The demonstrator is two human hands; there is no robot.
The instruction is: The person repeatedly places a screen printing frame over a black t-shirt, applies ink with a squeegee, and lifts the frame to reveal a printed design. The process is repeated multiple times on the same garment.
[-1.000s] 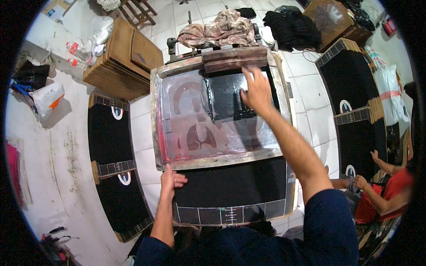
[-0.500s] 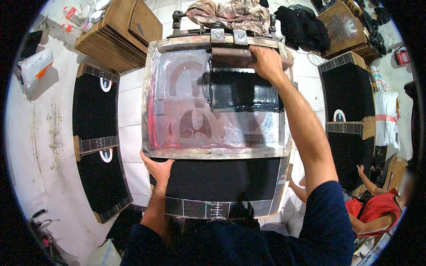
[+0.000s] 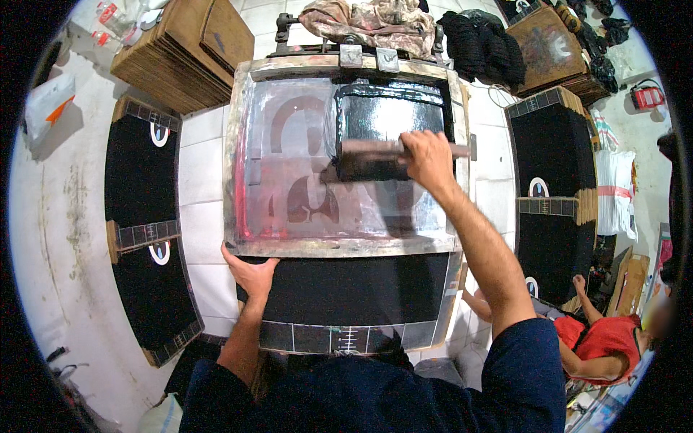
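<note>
Squeegee (image 3: 368, 151), picture centre: blurred, partly covered by right hand (image 3: 429, 157). Black panel (image 3: 354, 289), lower centre: far part hidden under screen (image 3: 339, 248). Rag (image 3: 368, 27), top centre: cut by upper edge. Co-worker (image 3: 603, 350), lower right: head blurred.

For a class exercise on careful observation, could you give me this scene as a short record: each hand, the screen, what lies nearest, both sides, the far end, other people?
Left hand: at the frame's near left corner, thumb and fingers spread
Right hand: gripping a brown bar-shaped squeegee
Screen: pale, darker curved shapes, stained frame
Ink: black, glossy, at far right of screen
Nearest: black cloth, white-lined strip
Sides: left black panels, right black panels
Far end: crumpled cloth
Others: person in red, lower right
</note>
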